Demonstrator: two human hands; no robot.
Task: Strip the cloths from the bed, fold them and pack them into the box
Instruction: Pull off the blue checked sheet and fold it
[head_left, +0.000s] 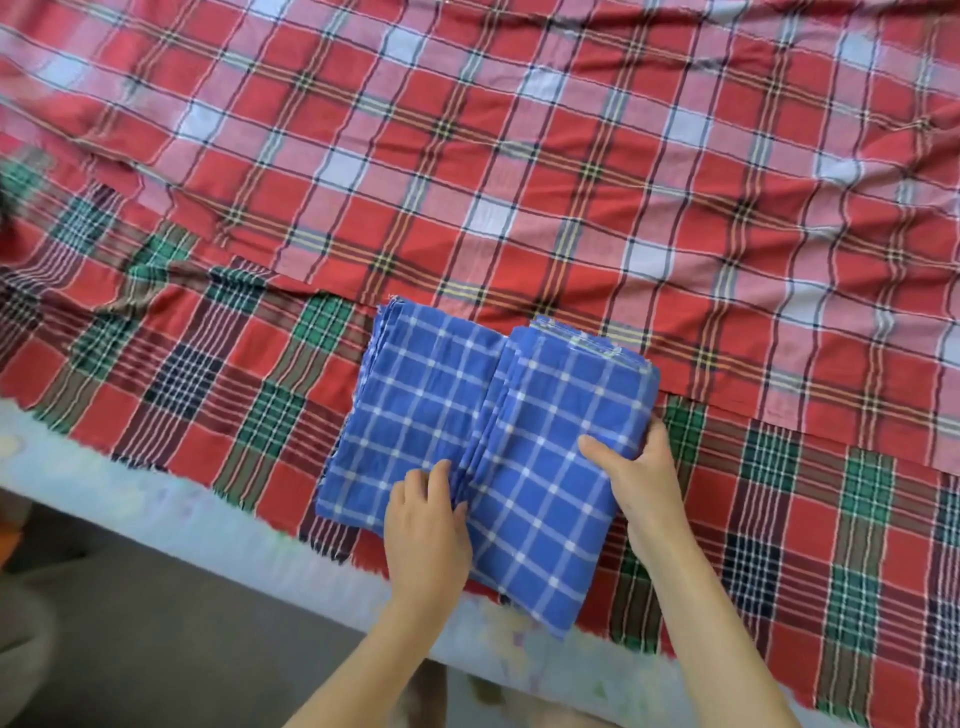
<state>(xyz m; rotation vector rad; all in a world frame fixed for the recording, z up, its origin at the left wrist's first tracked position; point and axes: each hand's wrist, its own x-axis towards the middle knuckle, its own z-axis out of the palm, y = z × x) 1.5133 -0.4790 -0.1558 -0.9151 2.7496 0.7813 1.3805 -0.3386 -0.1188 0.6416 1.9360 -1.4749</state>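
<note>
Blue checked cloth (498, 431), soft and limp, is being held: right hand (644, 483) gripping its right edge, left hand (428, 519) pressing flat

blue checked cloth (441, 395) | folded, half doubled over | on bed edge

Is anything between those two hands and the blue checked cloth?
Nothing visible. The left hand touches the blue cloth at its middle fold; the right hand grips its right edge. The box is out of view, so that path cannot be judged.
</note>
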